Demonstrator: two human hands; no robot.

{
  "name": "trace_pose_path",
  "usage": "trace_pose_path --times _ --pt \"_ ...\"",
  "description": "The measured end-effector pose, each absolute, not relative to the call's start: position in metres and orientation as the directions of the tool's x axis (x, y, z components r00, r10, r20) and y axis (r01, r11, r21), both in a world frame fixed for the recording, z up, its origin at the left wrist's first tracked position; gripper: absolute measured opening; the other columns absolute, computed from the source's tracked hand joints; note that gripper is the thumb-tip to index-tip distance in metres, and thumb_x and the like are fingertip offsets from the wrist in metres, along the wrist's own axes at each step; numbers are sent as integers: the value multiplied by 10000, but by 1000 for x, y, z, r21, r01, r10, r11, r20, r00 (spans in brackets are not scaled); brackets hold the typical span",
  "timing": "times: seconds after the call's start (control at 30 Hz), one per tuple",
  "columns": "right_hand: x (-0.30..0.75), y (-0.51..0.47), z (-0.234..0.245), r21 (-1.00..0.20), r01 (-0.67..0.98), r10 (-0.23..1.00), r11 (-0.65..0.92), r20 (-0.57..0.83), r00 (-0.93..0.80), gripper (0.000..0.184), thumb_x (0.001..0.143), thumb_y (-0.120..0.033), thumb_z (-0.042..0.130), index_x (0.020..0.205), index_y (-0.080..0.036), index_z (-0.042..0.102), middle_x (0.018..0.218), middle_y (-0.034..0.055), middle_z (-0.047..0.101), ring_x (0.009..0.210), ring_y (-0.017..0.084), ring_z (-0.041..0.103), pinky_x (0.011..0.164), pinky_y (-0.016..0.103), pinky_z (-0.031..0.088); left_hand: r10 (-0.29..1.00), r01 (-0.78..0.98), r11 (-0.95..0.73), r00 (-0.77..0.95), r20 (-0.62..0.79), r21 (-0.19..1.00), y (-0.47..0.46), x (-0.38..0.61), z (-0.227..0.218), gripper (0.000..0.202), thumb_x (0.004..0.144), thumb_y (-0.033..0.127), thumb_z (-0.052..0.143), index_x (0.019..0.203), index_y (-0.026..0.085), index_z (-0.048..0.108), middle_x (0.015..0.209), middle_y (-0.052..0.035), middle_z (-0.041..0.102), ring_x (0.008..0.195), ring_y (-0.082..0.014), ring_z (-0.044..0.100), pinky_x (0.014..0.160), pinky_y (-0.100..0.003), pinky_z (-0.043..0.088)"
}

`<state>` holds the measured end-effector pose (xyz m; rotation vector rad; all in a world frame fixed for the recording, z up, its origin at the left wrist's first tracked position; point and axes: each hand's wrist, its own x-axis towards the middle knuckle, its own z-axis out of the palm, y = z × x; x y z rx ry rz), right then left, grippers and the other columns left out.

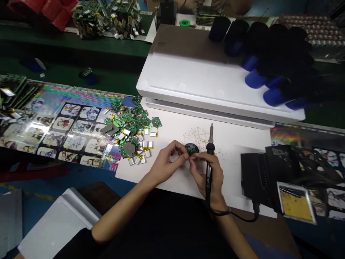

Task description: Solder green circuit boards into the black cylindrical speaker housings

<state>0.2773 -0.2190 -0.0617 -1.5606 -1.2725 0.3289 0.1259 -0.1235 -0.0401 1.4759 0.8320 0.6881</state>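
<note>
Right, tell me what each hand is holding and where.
The right hand holds a soldering iron by its black handle; the left hand's fingertips hold a small green circuit board by its edge.

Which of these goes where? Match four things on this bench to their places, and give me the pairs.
Things:
1. soldering iron
2. pile of green circuit boards
3. tan flecks
4. white foam slabs

Places:
A. Along the far edge of the white work surface
B. Gripped in the person's right hand
C. Scattered just beyond the hands
D. Heaped at the surface's left end

Pairs: 1-B, 2-D, 3-C, 4-A
</note>
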Motion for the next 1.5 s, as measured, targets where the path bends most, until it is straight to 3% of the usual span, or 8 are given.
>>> trace_pose_path --times 0.13,0.33,1.1,1.2,1.27,1.37,1.43,1.5 --pt "279 -220 -60 -824 553 826 120 392 404 285 915 -150 765 1143 -295 674 1022 -3 774 935 190 729 859 366 632 795 162 -155 606 26 974 -120 122 -36 170 938 317 803 1042 204 731 996 -44 766 946 -200 673 889 -336 491" --pt "280 -221 -61 -806 582 823 109 402 403 286 908 -172 768 1149 -294 673 978 -3 778 922 209 738 873 408 638 711 279 -418 693 120 865 -114 118 -33 89 1025 295 712 983 226 748 949 -25 791 965 -224 679 922 -384 435" --pt "282 -227 -63 -812 579 807 77 392 442 289 916 -209 768 1178 -289 677 983 11 761 894 203 732 873 405 640 637 229 -524 745 198 821 -106 115 -39 88 1070 274 617 1045 207 669 1097 -92 711 1082 -239 639 963 -389 489" --pt "290 -235 -54 -852 520 785 69 368 499 225 927 -254 767 1140 -276 699 953 18 756 845 199 747 821 385 636 573 185 -591 781 248 785 -100 116 -43 84 1058 244 613 1037 207 685 1160 -106 725 1111 -241 652 991 -395 508" --pt "297 -241 -44 -902 427 794 55 299 529 134 994 -314 685 1110 -257 719 817 4 728 697 176 719 693 346 605 516 159 -630 817 257 760 -95 116 -46 89 1053 225 604 1024 211 688 1143 -92 753 1084 -235 663 992 -396 507" --pt "310 -244 -27 -978 195 812 71 170 558 340 1030 -491 595 1260 -255 679 595 -54 590 466 136 540 459 262 428 466 143 -665 847 258 733 -89 118 -48 103 1053 212 584 1012 212 679 1089 -75 778 1052 -233 667 970 -386 509" --pt "318 -245 -21 -990 88 786 107 138 603 473 951 -570 686 1330 -293 628 606 -68 581 457 127 497 416 230 354 451 136 -678 853 262 723 -85 119 -47 115 1056 208 570 1002 208 672 1070 -76 782 1045 -233 668 960 -380 511" --pt "327 -245 -19 -990 56 769 126 133 625 443 895 -546 761 1254 -305 664 664 -49 619 501 131 527 410 220 350 438 130 -680 861 257 722 -82 121 -45 127 1050 194 560 980 207 666 1055 -76 786 1031 -231 673 957 -378 510"
